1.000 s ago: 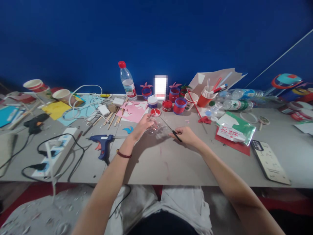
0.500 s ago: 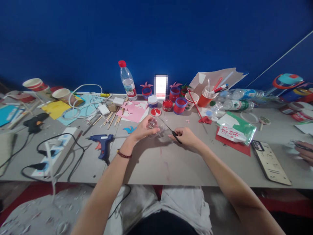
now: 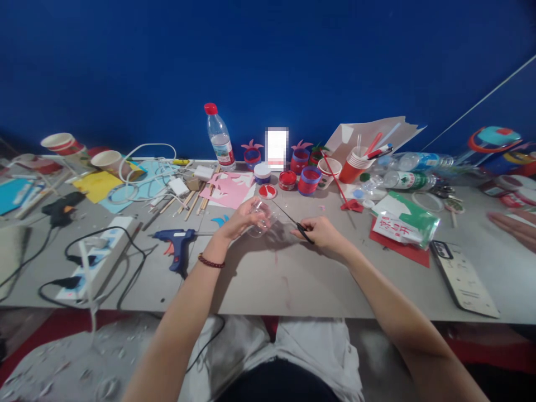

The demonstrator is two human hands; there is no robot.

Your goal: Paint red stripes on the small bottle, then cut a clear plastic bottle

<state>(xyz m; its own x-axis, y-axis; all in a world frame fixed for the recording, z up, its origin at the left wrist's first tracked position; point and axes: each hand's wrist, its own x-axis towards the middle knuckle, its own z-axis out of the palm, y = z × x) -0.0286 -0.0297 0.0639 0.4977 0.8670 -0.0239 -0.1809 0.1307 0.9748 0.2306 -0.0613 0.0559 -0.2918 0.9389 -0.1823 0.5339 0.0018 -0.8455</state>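
Observation:
My left hand (image 3: pixel 243 219) is wrapped round a clear plastic piece (image 3: pixel 262 222) that looks like a cut part of a bottle. In my right hand (image 3: pixel 320 234) are black-handled scissors (image 3: pixel 302 229), their blades pointing up and left toward the plastic. The blades look closed or nearly so, and I cannot tell whether they touch the plastic. Just beyond my hands lies a red-painted lid (image 3: pixel 268 191). A blue paper cutout (image 3: pixel 221 221) is on the table beside my left wrist.
A blue glue gun (image 3: pixel 178 245) and a power strip (image 3: pixel 98 257) with cables lie at left. Painted cups (image 3: pixel 310 181), a red-capped bottle (image 3: pixel 219 139) and an orange paper cup (image 3: pixel 354 167) stand at the back. A phone (image 3: pixel 464 279) lies at right, near another person's hand (image 3: pixel 515 226).
My left hand has turned the plastic piece a little, so more of its round shape shows. The scissors have drawn slightly down and right. The other person's hand at right has flattened out.

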